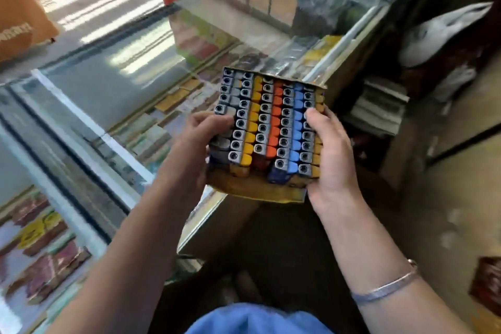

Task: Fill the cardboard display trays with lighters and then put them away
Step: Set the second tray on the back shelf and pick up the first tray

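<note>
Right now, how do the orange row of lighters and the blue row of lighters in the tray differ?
The orange row of lighters stands near the middle of the cardboard tray; the blue row of lighters stands further right, next to the right hand. The right thumb lies across the blue row; no finger touches the orange row. Both rows stand upright, metal tops showing, while both hands, the left hand too, hold the tray above the glass counter.

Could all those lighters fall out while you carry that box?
Maybe. The cardboard tray is in the air, held only at its sides by the left hand and right hand, so it could slip or tip. Its front edge looks bent and soft, so the packed lighters might slide out. The glass counter lies just below and could get hit.
</note>
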The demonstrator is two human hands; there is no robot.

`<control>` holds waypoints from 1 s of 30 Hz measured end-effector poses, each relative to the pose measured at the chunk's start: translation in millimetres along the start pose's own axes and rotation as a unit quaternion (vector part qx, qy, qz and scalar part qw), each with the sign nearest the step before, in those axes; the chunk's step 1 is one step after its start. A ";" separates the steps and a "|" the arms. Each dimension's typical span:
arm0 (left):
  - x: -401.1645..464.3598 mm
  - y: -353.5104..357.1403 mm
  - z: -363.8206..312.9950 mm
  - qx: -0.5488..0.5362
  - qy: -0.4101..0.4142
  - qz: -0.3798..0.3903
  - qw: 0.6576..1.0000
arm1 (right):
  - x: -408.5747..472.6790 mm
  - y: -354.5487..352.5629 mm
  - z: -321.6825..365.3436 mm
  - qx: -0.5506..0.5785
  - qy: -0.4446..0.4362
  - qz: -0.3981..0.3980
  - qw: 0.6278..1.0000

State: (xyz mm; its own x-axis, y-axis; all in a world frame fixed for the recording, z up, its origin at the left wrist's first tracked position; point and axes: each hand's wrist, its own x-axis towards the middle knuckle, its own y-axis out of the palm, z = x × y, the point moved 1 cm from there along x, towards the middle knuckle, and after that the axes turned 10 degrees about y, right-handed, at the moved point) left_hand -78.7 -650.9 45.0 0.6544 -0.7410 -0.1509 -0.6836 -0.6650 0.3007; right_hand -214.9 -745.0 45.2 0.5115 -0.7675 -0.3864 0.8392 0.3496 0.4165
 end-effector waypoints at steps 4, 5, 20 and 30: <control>18.9 44.5 17.5 0.022 -0.028 0.117 0.992 | -4.7 -43.0 12.4 0.046 -0.038 -0.100 0.993; 22.5 55.1 22.5 0.025 -0.032 0.141 0.989 | -6.1 -53.9 13.4 0.057 -0.045 -0.126 0.989; 62.9 264.2 132.4 0.051 -0.166 0.356 0.918 | 5.2 -249.8 58.8 0.154 -0.071 -0.341 0.924; 98.6 458.8 191.5 0.058 -0.198 0.362 0.909 | 53.7 -401.8 167.4 0.139 -0.092 -0.388 0.906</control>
State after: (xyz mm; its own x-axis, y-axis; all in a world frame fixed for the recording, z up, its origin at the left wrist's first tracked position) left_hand -389.8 -1047.1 -12.2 -0.1323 -0.9488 -0.2869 -0.9335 0.0220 0.3579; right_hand -555.6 -1016.6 -5.1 -0.2741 -0.8094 -0.5193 0.8409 -0.4637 0.2789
